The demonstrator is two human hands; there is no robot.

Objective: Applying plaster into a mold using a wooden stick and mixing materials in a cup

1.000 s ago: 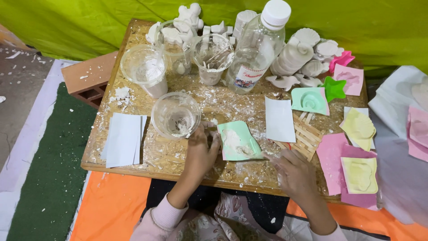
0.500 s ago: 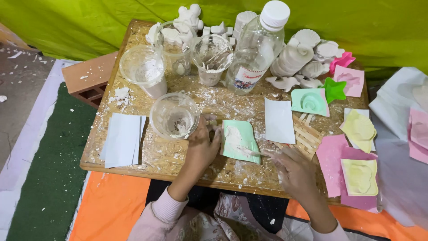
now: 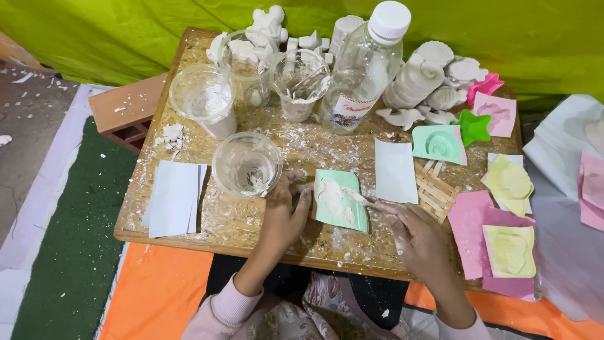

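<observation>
A green mould sheet (image 3: 343,200) smeared with white plaster lies near the front of the wooden table (image 3: 207,226). My left hand (image 3: 286,211) presses on its left edge, fingers spread, steadying it. My right hand (image 3: 418,236) grips a thin plaster-coated stick (image 3: 360,198) whose tip rests on the plaster in the mould. A clear plastic cup (image 3: 246,165) with plaster residue stands just left of my left hand.
A large clear bottle (image 3: 365,69), more plastic cups (image 3: 201,101) and white plaster figures (image 3: 428,79) crowd the table's back. White paper sheets (image 3: 173,196), a white card (image 3: 395,171), green (image 3: 438,143), yellow (image 3: 508,182) and pink moulds (image 3: 481,220) lie around. A brick (image 3: 123,113) sits at left.
The stick in my right hand has moved a little over the plaster in the green mould. My left hand stays on the mould's left edge.
</observation>
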